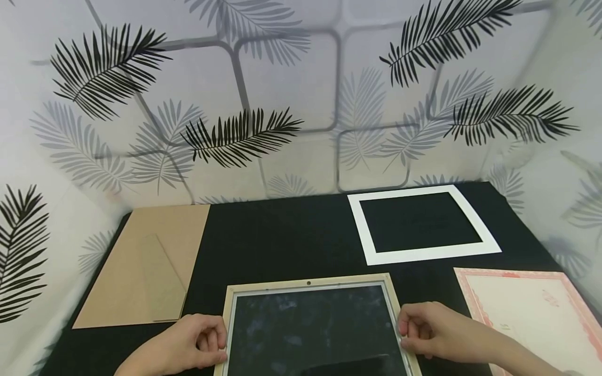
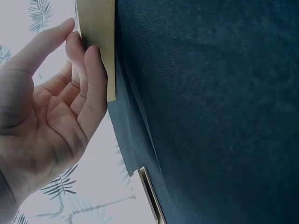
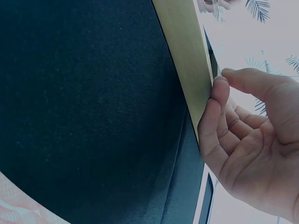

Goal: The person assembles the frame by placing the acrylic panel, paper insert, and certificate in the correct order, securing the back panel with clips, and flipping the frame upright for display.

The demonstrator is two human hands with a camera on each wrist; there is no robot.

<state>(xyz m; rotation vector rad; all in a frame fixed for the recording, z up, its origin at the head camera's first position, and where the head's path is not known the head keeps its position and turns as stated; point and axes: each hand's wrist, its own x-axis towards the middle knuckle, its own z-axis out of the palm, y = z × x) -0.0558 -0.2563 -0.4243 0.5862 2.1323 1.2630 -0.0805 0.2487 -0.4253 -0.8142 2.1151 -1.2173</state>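
A pale wooden picture frame (image 1: 308, 283) lies on the black cloth in front of me. Within its opening is a clear pane (image 1: 291, 326) with cloudy smudges, and dark cloth shows through it. At the left rail, my left hand (image 1: 188, 342) pinches the pane's edge between thumb and fingertips, the other fingers loosely curled. My right hand (image 1: 439, 331) does likewise at the right rail. Both wrist views show the fingers beside the rail (image 2: 100, 42), thumb tip against index finger. The pane's near edge falls outside the head view.
A brown backing board (image 1: 127, 250) with a folded stand (image 1: 162, 282) lies at left. A white mat (image 1: 369, 230) lies at the back right. A pink-bordered certificate (image 1: 527, 308) is under the right forearm's side. A leaf-patterned curtain (image 1: 301, 99) hangs behind the black cloth (image 1: 277, 235).
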